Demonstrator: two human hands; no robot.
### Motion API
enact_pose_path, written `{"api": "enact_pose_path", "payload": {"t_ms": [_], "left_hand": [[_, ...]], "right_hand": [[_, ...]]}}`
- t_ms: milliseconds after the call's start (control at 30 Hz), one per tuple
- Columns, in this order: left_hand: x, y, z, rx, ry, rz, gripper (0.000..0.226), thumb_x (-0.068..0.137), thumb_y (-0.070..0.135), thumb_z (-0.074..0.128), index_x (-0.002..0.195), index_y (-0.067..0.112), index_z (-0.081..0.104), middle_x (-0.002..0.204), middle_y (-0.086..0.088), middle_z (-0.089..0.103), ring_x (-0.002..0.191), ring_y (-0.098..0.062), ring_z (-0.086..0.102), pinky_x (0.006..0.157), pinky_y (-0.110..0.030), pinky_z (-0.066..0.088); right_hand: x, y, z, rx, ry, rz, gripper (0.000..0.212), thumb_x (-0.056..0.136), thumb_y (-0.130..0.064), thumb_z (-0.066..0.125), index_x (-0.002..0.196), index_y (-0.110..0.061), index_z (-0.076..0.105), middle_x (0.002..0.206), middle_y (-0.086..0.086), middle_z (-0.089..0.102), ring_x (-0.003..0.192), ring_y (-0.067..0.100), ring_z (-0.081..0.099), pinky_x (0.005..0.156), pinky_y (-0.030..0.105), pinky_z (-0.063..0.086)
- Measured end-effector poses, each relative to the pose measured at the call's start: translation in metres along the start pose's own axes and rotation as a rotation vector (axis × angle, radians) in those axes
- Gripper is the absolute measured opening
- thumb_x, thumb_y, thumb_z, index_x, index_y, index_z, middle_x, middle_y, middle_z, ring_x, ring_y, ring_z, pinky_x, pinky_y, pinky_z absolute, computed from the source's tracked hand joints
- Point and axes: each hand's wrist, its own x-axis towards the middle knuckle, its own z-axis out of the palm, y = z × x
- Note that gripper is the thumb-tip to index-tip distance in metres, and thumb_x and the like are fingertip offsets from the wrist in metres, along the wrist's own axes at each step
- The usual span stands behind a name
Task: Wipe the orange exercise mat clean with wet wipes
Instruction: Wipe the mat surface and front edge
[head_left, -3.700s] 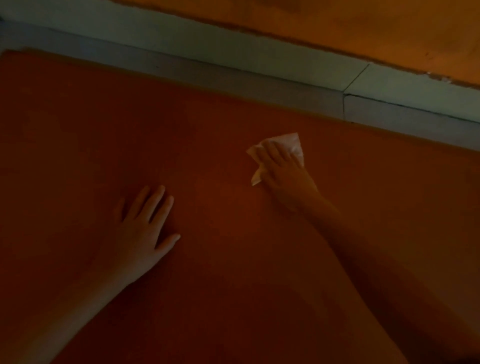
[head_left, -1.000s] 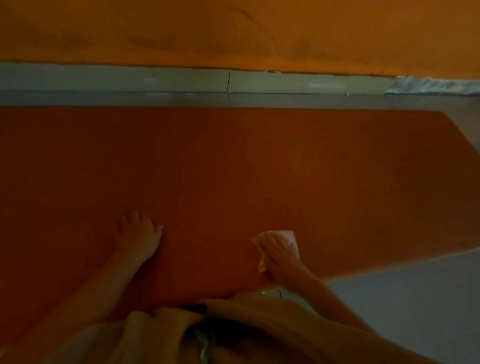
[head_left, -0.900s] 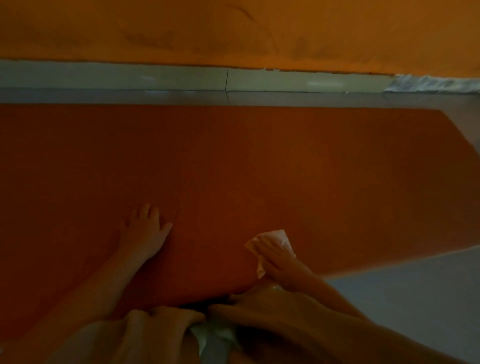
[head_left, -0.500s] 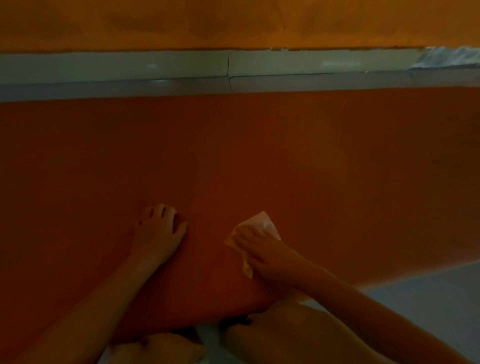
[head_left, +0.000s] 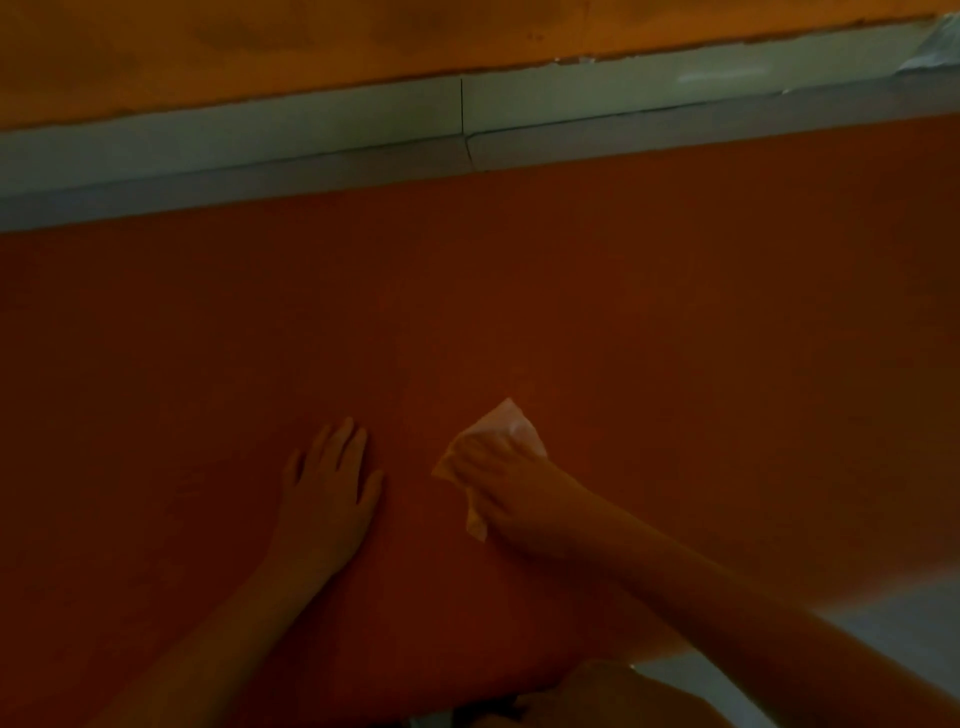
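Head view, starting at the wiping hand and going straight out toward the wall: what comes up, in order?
Right hand on the wet wipe → bare orange mat → grey floor strip → pale skirting → orange wall.

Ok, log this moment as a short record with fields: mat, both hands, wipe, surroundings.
Mat: orange exercise mat, lying flat, far edge along a pale grey tiled strip
Left hand: left hand rests flat on the mat, fingers straight, holding nothing
Right hand: right hand presses the wipe onto the mat, fingers spread over it
Wipe: crumpled white wet wipe, corners showing beyond the fingers
Background: orange painted wall behind the strip
Light: dim; dirt on the mat cannot be told
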Motion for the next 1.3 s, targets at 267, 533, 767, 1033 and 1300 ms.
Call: {"api": "enact_pose_path", "payload": {"t_ms": [267,533,767,1033,1300], "left_hand": [[0.001,-0.001,0.001,-0.035,-0.038,0.006,0.066,0.096,0.055,0.014,0.154,0.025,0.009,0.161,0.007,-0.005,0.147,-0.011,-0.009,0.119,-0.040,-0.002],[0.004,0.002,0.003,0.001,-0.043,-0.022,0.077,0.089,0.065,-0.004,0.154,0.026,0.008,0.161,0.006,-0.005,0.146,-0.009,-0.011,0.120,-0.041,-0.001],[0.004,0.002,0.002,-0.045,-0.022,-0.027,0.089,0.072,0.065,-0.014,0.152,0.030,0.000,0.150,0.018,-0.021,0.136,0.000,-0.023,0.115,-0.034,-0.012],[0.010,-0.002,0.001,0.083,-0.067,0.010,0.061,0.089,0.050,0.031,0.131,0.015,0.059,0.140,-0.004,0.052,0.130,-0.019,0.032,0.095,-0.049,0.042],[0.050,0.004,-0.014,-0.059,-0.027,-0.105,0.073,0.094,0.064,0.021,0.154,0.026,0.007,0.161,0.005,-0.009,0.143,-0.009,-0.017,0.118,-0.041,-0.002]], "right_hand": [[0.036,0.073,-0.020,-0.144,0.103,0.330,0.056,0.105,-0.031,0.021,0.153,-0.013,0.000,0.160,0.009,-0.013,0.146,0.029,-0.016,0.111,0.046,-0.016],[0.043,0.035,-0.010,-0.053,0.068,-0.073,0.052,0.105,-0.035,0.020,0.154,-0.022,0.010,0.161,-0.001,-0.007,0.143,0.015,-0.017,0.110,0.037,-0.012],[0.104,0.076,-0.042,-0.149,0.209,0.224,0.054,0.104,-0.031,0.022,0.154,-0.023,0.000,0.161,0.005,-0.006,0.147,0.026,-0.012,0.118,0.049,-0.004],[0.111,0.075,-0.036,-0.300,0.124,-0.242,0.057,0.098,-0.039,0.015,0.152,-0.023,0.021,0.161,0.001,0.010,0.146,0.017,-0.006,0.114,0.043,-0.011],[0.136,0.073,-0.037,-0.255,0.142,0.016,0.061,0.101,-0.034,0.026,0.153,-0.022,-0.004,0.155,-0.002,-0.019,0.142,0.026,-0.023,0.117,0.055,-0.005]]}}
